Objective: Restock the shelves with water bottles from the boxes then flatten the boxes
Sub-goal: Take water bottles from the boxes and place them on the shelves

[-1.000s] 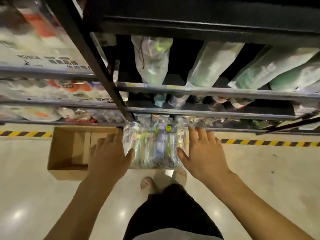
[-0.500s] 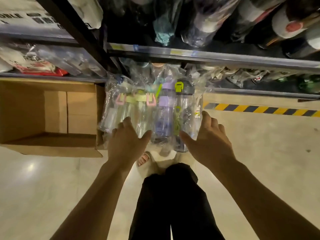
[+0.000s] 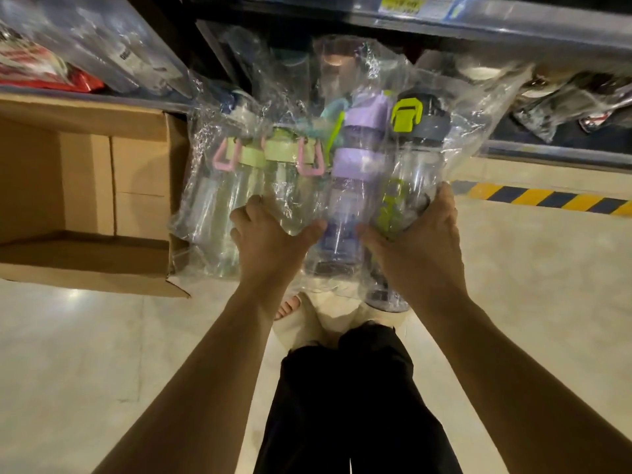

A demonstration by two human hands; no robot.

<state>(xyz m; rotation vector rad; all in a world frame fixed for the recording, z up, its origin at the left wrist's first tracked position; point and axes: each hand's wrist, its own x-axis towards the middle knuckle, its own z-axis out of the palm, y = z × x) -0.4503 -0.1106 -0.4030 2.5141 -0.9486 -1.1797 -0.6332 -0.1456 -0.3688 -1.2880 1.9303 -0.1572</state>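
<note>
Plastic-wrapped water bottles (image 3: 328, 172) are gripped from below by both hands, left hand (image 3: 270, 244) and right hand (image 3: 417, 241), beside an open cardboard box (image 3: 85, 200).

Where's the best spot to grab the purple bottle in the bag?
Probably the purple bottle is best taken around its straight clear body, below the lid, coming from the near bottom end. The lid end points away toward the shelf, and the smooth middle sits free between the left hand and right hand.

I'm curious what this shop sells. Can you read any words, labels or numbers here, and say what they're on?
None can be read.
Yellow price tag on the shelf rail: blurred.
Dark print on the clear package, upper left: blurred.
Red-and-white package: blurred.
</note>
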